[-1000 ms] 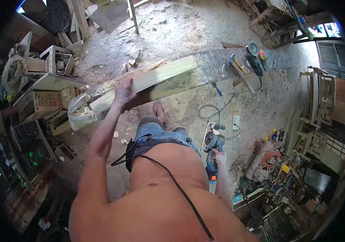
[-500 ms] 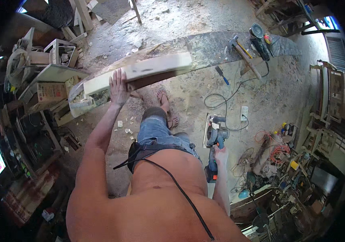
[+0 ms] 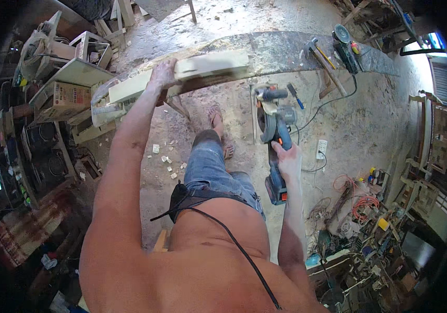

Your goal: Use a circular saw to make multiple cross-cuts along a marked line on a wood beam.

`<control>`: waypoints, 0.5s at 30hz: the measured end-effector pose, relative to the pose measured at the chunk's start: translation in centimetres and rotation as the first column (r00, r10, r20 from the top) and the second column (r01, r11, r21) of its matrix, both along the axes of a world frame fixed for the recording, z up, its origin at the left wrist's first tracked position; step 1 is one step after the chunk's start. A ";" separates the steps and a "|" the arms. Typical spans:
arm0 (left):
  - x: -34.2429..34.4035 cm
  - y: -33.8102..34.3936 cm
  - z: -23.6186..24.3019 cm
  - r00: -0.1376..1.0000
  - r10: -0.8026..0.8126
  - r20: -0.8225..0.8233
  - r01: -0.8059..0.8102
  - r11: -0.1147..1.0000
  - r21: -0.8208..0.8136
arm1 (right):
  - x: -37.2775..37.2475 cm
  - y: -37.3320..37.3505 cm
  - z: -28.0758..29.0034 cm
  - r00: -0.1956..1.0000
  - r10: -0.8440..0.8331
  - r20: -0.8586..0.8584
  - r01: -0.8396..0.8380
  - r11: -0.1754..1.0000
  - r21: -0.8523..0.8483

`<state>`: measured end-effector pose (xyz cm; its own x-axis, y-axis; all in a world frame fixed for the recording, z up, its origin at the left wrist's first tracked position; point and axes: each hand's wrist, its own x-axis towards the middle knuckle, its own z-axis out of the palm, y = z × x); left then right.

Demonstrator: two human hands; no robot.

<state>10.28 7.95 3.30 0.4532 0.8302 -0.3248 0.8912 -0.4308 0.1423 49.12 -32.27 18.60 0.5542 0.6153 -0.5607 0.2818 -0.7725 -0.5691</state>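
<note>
A long pale wooden beam [image 3: 214,63] lies across a narrow bench [image 3: 273,49] in front of me. My left hand [image 3: 164,74] grips the beam's top left of its middle, its fingers bent over the far edge. In my right hand [image 3: 287,156] is a cordless circular saw [image 3: 269,126], held by its rear handle with the fingers wrapped round it. The saw hangs over the floor, nearer to me than the beam's right end and apart from it. Its blade edge cannot be made out.
An angle grinder [image 3: 344,51] and a hammer [image 3: 328,70] lie at the bench's right, with a blue-handled tool [image 3: 295,96] nearby. A black cord runs to a white socket box [image 3: 321,148]. Wood offcuts [image 3: 165,159] litter the floor. Tangled cables and clutter fill the right.
My right hand has raised the circular saw and carried it forward toward the beam. My left hand has slid forward and now curls over the beam instead of lying flat.
</note>
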 end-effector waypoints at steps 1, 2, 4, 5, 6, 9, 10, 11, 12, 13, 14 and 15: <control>-0.1 0.0 0.2 1.000 0.005 -0.006 -0.005 1.000 -0.001 | -0.2 0.8 0.9 0.999 0.016 -0.039 -0.016 1.000 0.005; 0.0 0.0 0.3 1.000 0.005 0.007 -0.005 1.000 0.029 | -0.4 1.9 1.6 1.000 0.023 -0.020 -0.023 1.000 -0.009; 0.3 0.1 0.5 0.999 0.005 -0.032 -0.005 1.000 0.013 | -1.0 3.7 2.6 0.999 0.041 0.013 -0.041 0.998 -0.048; 0.4 0.1 0.5 0.999 0.013 -0.037 -0.012 1.000 0.016 | -1.3 4.0 3.2 0.998 0.058 -0.024 -0.056 0.994 0.089; 0.4 0.2 0.6 0.998 0.025 -0.054 -0.024 1.000 0.010 | -1.5 4.8 3.4 0.998 0.056 -0.021 -0.053 0.995 0.089; 0.4 0.2 0.5 0.997 0.042 -0.067 -0.042 0.999 0.003 | -2.2 6.2 3.3 0.998 0.061 -0.025 -0.057 0.990 0.129; 0.5 0.2 0.3 0.994 0.056 -0.090 -0.056 0.998 0.002 | -2.5 6.7 3.1 0.998 0.063 -0.018 -0.060 0.986 0.153; 0.7 0.3 0.1 0.991 0.066 -0.113 -0.067 0.998 -0.001 | -2.7 7.2 2.9 0.998 0.061 -0.011 -0.059 0.984 0.168; 1.1 0.3 -0.2 0.986 0.079 -0.145 -0.079 0.997 0.006 | -2.8 7.9 2.6 0.996 0.084 0.004 -0.084 0.984 0.158; 1.5 0.6 -0.7 0.985 0.098 -0.141 -0.098 0.995 0.007 | -3.0 8.8 2.1 0.995 0.101 0.019 -0.103 0.984 0.144; 2.1 0.8 -1.2 0.992 0.056 -0.110 -0.055 0.998 0.014 | -3.2 9.7 1.7 0.992 0.123 0.038 -0.127 0.984 0.128; 2.8 0.9 -2.0 0.995 0.025 -0.095 -0.020 0.998 0.053 | -3.3 11.0 1.3 0.990 0.136 0.033 -0.138 0.987 0.082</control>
